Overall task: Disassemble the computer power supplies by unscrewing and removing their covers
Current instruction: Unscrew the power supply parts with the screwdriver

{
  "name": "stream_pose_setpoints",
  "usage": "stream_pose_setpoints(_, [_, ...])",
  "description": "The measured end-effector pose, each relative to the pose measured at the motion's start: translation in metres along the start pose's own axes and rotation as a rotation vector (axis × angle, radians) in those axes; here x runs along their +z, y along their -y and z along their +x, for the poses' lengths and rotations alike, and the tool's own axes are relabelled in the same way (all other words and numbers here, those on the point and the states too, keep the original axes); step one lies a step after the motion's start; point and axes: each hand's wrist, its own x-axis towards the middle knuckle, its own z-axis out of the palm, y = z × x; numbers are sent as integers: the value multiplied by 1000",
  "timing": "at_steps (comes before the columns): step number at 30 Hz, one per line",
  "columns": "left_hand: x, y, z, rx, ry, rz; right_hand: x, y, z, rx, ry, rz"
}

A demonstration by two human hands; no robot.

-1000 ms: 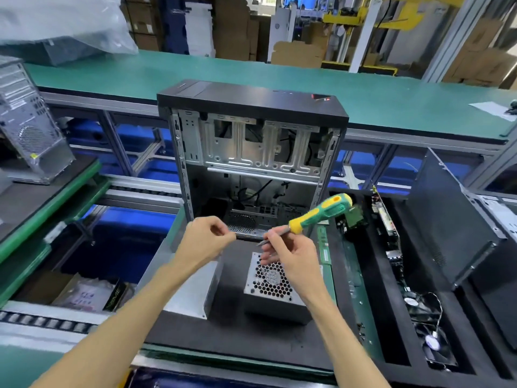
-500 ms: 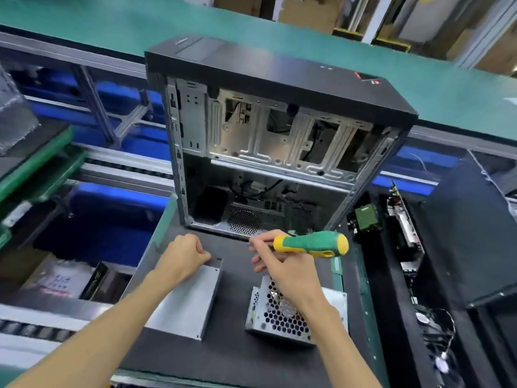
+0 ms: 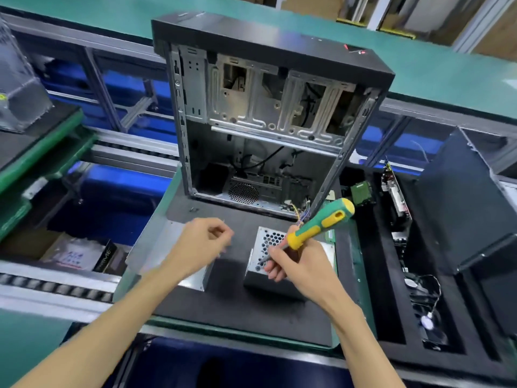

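One screwdriver [image 3: 317,223] in right hand [image 3: 300,264], handle up-right, tip down-left at power supply [image 3: 268,242].

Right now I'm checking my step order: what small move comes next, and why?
Probably lower the green-and-yellow screwdriver tip onto a screw of the silver perforated power supply. The right hand grips the tool tilted above that box; the left hand hovers beside it, holding nothing I can see.

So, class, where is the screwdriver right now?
Right of centre, the screwdriver is held in the right hand over the power supply.
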Motion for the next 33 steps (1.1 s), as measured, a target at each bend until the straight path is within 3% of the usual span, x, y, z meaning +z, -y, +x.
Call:
stream_pose_setpoints(4, [28,-1,-36,65,172,33,1,-10,-3,0,-27,-34])
stream_pose_setpoints(14, [39,-2,-65,28,95,-225,2,1,-4,-4,24,-99])
stream_pose_setpoints(22, [43,-3,-65,3,64,-301,-1,2,-6,-50,47,-160])
stream_pose_setpoints(27, [44,3,-61,-15,55,-298,-2,8,-4,-127,84,-337])
stream_pose_setpoints(33, [41,-4,-61,30,70,-203,-8,33,-3,-283,291,-641])
